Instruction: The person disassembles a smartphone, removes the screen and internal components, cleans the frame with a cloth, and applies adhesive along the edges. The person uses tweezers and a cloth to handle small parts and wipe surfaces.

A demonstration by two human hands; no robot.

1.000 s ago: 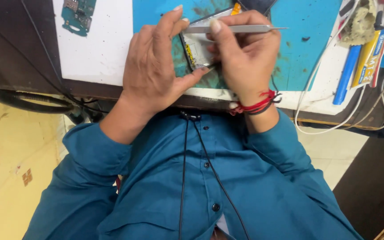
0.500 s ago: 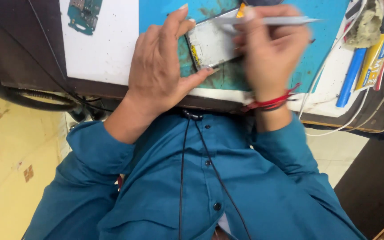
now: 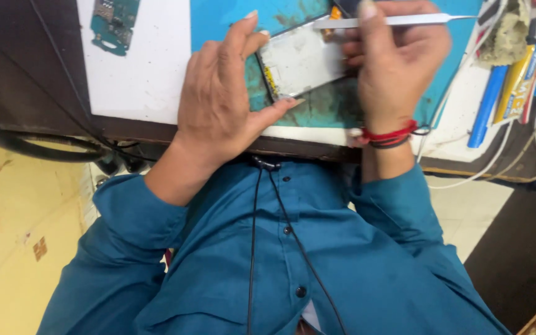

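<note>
A dark wooden workbench (image 3: 44,74) spans the top of the view, and on it lies a blue work mat (image 3: 231,18) with worn, stained patches, beside a white sheet (image 3: 144,74) that extends to the left of the left hand. The person's teal button-up shirt (image 3: 293,260) fills the lower part of the view, with a thin black cord (image 3: 252,248) running down its front. The left hand (image 3: 218,105) rests on the mat with its fingers spread, and its thumb and forefinger clamp the near-left corner of a flat rectangular device panel with a pale grey metal back (image 3: 302,59), so the panel lies on the mat just to the right of that grip, between the two hands. The right hand (image 3: 395,68), wearing red and black thread bands (image 3: 389,136) at the wrist, is closed around a pair of slim silver metal tweezers (image 3: 404,20); the tweezers lie across the top of the fist, one end pointing left over the far edge of the panel and the other end sticking out to the right beyond the knuckles. The panel touches the right hand's fingers on its right side. Well to the left of the left hand's grip, a small green circuit board (image 3: 114,23) lies on the white sheet. To the right of the right hand, a blue tube (image 3: 486,99), a yellow packet (image 3: 516,87) and white cables (image 3: 528,161) sit near the bench edge.
</note>
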